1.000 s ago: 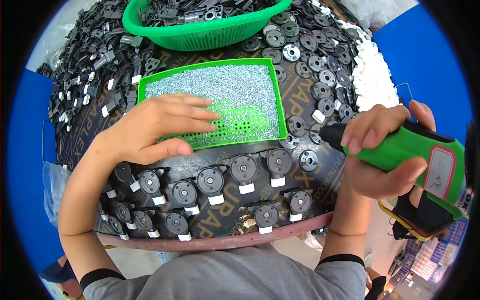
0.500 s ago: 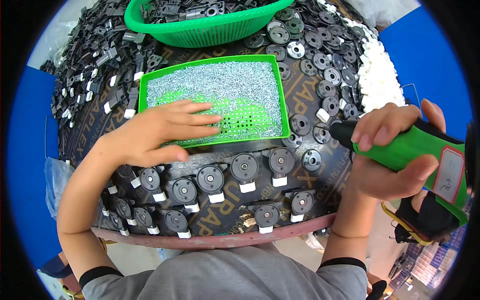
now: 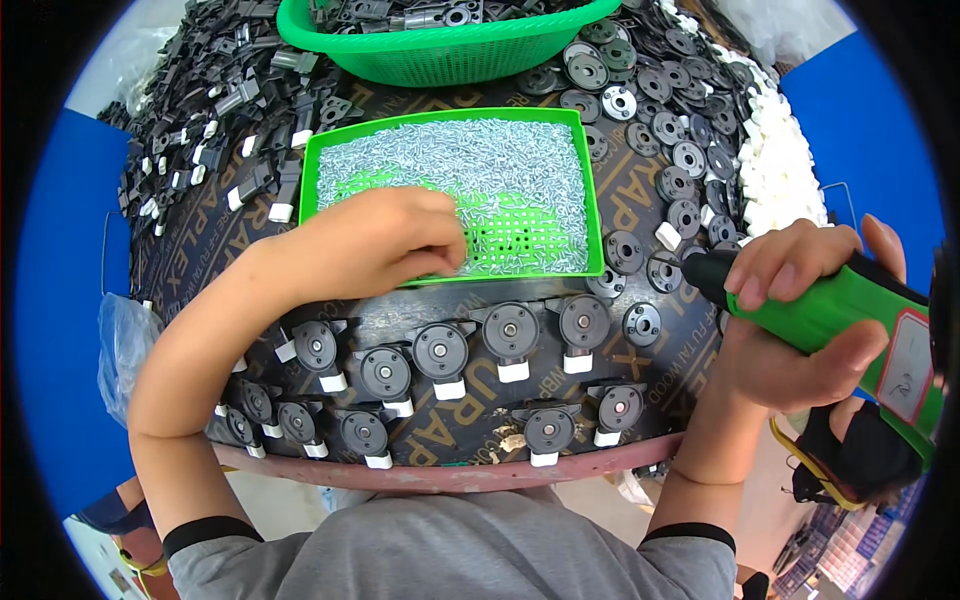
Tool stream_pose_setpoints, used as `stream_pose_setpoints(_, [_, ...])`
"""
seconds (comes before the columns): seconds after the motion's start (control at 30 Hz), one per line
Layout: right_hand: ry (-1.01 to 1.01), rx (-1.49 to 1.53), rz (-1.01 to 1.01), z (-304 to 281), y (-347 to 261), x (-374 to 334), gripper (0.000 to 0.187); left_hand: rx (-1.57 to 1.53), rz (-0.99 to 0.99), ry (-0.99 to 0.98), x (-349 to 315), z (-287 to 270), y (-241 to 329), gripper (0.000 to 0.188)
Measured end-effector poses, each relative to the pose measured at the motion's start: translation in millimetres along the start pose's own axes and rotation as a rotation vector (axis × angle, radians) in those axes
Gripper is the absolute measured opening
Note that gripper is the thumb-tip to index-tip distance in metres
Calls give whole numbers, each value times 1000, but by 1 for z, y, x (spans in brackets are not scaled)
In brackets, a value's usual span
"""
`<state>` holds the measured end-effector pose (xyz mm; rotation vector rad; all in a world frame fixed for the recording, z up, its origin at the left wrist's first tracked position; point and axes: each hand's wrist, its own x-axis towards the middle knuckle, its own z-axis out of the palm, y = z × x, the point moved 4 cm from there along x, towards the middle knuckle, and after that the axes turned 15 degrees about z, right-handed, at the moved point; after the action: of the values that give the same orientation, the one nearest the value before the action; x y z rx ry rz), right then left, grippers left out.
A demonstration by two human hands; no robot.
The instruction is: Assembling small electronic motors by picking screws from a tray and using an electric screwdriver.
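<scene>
Green plastic forms one tray [image 3: 590, 190] of small silver screws [image 3: 500, 165] at twelve o'clock, where the left hand [image 3: 385, 240] is curled, fingertips pinched together among them. One green electric screwdriver [image 3: 830, 310] is gripped by the right hand [image 3: 800, 330] at three o'clock, fingers wrapped around it. Twelve black round parts [image 3: 440, 350] are laid in two rows at six o'clock.

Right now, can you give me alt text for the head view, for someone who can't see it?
The left hand pinches into a green tray of small silver screws while the right hand grips a green electric screwdriver. Rows of black round parts with white clips lie on the dark board below the tray, and a green basket stands behind it.
</scene>
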<state>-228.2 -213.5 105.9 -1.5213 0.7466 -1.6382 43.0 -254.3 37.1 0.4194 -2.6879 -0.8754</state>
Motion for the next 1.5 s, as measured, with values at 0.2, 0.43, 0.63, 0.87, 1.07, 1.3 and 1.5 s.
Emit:
stream_pose_setpoints(0.2, [-24,-13,-1,-1,1,0,64,32,134,114,48,6,-16,8])
stream_pose_setpoints(0.43, [-19,-97,-29,-2,-7,3,62,117,388,-50,58,20,-5,41])
stream_pose_setpoints(0.63, [-54,-54,-45,2,-3,4,62,271,324,-195,6,3,-2,54])
stream_pose_setpoints(0.87, [9,-52,45,14,4,2,69,145,349,-27,17,-1,7,50])
stream_pose_setpoints(1.07, [-39,-4,-61,24,10,1,59,119,382,-55,29,19,1,52])
stream_pose_setpoints(1.3, [4,42,-72,28,12,9,59,-5,231,-215,-10,-18,-9,44])
stream_pose_setpoints(1.5, [-32,58,-48,46,17,18,60,181,386,-72,13,16,-7,53])
